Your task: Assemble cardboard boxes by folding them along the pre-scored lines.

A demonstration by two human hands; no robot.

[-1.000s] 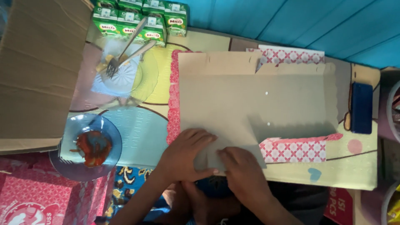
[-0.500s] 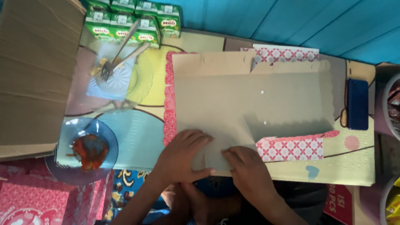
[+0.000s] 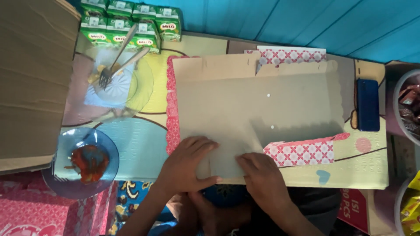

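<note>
While most of the flat cardboard box blank point(image 3: 258, 109) lies spread open across the middle of the frame, plain brown side up, only 1 flap looks folded so far: the strip at lower centre-right is turned over to show its pink-and-white patterned face point(image 3: 302, 152). Another bit of that pattern peeks out at the top edge, and a pink scalloped border runs down the blank's left side. By my reading the folding is at an early stage, with the long top flap and the side tabs still lying flat. Both hands work on the near edge of the blank at lower centre. The left hand point(image 3: 188, 168) lies palm down with fingers spread flat on the cardboard, pressing rather than gripping, and closes around nothing. The right hand point(image 3: 262, 179) sits just beside it, fingers together and pressed on the same near flap, its fingertips close to the left end of the patterned strip; whether its thumb hooks under the edge I cannot tell. So the blank lies under both palms and stretches away from them toward the top of the frame. At upper left stand green drink cartons point(image 3: 131, 22), below them a clear glass plate point(image 3: 113, 83) with a fork point(image 3: 114, 59), and a blue glass bowl point(image 3: 85, 164) of red food at lower left. A dark blue phone point(image 3: 367, 105) lies at right.
</note>
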